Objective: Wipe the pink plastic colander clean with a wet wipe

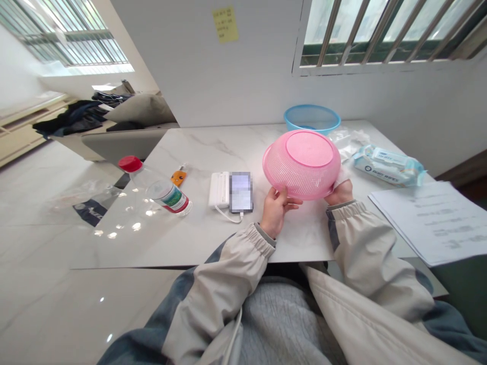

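A pink plastic colander is tilted up with its round base facing me, held in both hands over the right half of the table. My left hand grips its near left rim, thumb on the outer mesh and fingers reaching beneath. On the right side of the rim, my right hand is closed, its fingers mostly hidden behind the colander. Beyond it, near the wall, stands a blue mesh basket, partly covered by the pink one.
Left of my hands lie a white power bank cabled to a phone, an orange packet and a large red-capped bottle. To the right are clear plastic wrapping, a wipes pack and paper sheets.
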### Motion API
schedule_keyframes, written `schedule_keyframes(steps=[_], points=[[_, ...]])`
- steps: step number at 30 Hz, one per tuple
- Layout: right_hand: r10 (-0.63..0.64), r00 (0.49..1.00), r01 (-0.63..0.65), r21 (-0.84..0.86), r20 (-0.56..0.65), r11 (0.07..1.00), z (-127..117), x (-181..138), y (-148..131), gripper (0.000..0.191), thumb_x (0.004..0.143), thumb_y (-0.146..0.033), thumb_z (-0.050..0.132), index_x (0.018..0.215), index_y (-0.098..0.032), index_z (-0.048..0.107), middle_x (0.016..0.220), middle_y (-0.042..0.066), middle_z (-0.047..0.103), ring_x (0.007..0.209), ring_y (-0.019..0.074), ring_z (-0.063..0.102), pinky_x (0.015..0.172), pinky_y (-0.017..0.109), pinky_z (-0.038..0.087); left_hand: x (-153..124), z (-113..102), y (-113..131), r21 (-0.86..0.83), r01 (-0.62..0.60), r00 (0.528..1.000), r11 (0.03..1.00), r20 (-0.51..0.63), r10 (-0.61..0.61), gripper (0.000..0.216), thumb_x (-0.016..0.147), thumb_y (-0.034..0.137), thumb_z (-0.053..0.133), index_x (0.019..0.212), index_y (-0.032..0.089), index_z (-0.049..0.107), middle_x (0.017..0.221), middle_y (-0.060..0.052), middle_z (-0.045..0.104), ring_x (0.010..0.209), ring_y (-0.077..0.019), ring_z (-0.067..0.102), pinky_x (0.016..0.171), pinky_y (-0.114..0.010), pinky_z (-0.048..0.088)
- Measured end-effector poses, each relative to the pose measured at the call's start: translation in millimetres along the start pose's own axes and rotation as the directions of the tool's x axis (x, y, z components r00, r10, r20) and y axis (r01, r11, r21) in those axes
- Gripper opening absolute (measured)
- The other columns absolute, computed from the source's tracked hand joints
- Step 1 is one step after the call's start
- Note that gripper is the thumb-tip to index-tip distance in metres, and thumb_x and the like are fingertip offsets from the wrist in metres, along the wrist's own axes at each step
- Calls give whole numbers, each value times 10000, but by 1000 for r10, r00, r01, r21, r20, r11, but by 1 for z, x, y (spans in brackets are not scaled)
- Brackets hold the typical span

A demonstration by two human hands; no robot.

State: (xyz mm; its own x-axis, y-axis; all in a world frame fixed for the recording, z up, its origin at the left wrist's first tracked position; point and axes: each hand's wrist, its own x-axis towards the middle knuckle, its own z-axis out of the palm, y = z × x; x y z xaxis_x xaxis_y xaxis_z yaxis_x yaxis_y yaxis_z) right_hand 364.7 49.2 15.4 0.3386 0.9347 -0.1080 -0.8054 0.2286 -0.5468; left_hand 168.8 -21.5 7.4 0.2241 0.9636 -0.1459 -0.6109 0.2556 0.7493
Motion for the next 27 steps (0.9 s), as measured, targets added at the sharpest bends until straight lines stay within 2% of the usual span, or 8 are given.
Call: schedule_keyframes(steps=[2, 5, 11, 15, 21, 23, 25, 27], points=[[-2, 1000, 2, -1, -21, 1000, 0, 1, -1, 278, 1011, -132, 490, 1121, -254, 714, 922, -52, 824, 849, 148, 754, 1031, 351, 607, 2, -1, 3, -62, -36, 994, 997, -104, 29, 435, 906, 546, 796, 1049, 198, 577, 809, 16, 668, 613, -120, 690, 607, -246, 506], [-15, 1000, 15, -4, -8, 1000, -2, 3, -3, 308, 1018, -122, 445, 1104, -235, 718, 908, -34, 822, 856, 151, 751, 1030, 336, 601, 4, -2, 4, -96, -43, 990, 994, -138, 29, 389, 941, 514, 768, 996, 204, 539, 767, 30, 654, 581, -102, 661, 583, -227, 477], [-77, 991, 78, -10, 110, 997, -2, 1, 0, 319, 1039, -175, 419, 1083, -222, 732, 1034, 5, 830, 1075, 172, 747, 1086, 347, 571, 1, -2, -5, -13, -16, 1000, 1000, -21, 16, 505, 810, 537, 889, 998, 185, 579, 778, 9, 669, 666, -142, 714, 659, -260, 538], [-15, 989, 21, -34, 146, 999, -1, -4, 9, 277, 1048, -245, 459, 1087, -264, 732, 1093, -18, 829, 1165, 195, 737, 1092, 411, 584, -2, -2, -12, 86, 83, 990, 993, 107, -92, 567, 683, 529, 970, 958, 140, 662, 854, -39, 693, 748, -194, 755, 704, -303, 571], [0, 991, 4, -32, 134, 999, -1, -4, 8, 162, 988, -376, 615, 1078, -300, 727, 1100, -27, 826, 1191, 234, 739, 1058, 478, 615, -4, 1, -9, 87, 104, 986, 991, 122, -114, 512, 731, 517, 942, 950, 134, 682, 959, -77, 706, 841, -223, 771, 756, -328, 578], [-16, 994, 17, -2, 110, 1000, -1, -3, 4, 143, 993, -328, 601, 1057, -283, 721, 1087, -20, 828, 1179, 224, 738, 1079, 455, 600, -3, 1, -6, 76, 71, 994, 995, 80, -77, 491, 783, 517, 907, 993, 151, 654, 963, -69, 702, 830, -219, 769, 744, -328, 576], [-36, 996, 35, 17, 85, 999, 0, -3, 2, 148, 1006, -278, 570, 1042, -273, 713, 1064, -25, 828, 1148, 205, 741, 1095, 422, 587, -1, 1, -3, 59, -13, 999, 998, -35, 15, 485, 840, 507, 865, 1093, 179, 612, 961, -44, 695, 753, -181, 748, 709, -312, 566], [-51, 996, 50, 25, 69, 998, 2, -3, 0, 181, 1022, -245, 531, 1036, -264, 710, 1035, -28, 825, 1107, 192, 747, 1096, 401, 584, 1, -1, -1, 46, -92, 980, 995, -171, 98, 473, 898, 483, 817, 1181, 198, 568, 937, -15, 682, 664, -135, 704, 664, -286, 543]])
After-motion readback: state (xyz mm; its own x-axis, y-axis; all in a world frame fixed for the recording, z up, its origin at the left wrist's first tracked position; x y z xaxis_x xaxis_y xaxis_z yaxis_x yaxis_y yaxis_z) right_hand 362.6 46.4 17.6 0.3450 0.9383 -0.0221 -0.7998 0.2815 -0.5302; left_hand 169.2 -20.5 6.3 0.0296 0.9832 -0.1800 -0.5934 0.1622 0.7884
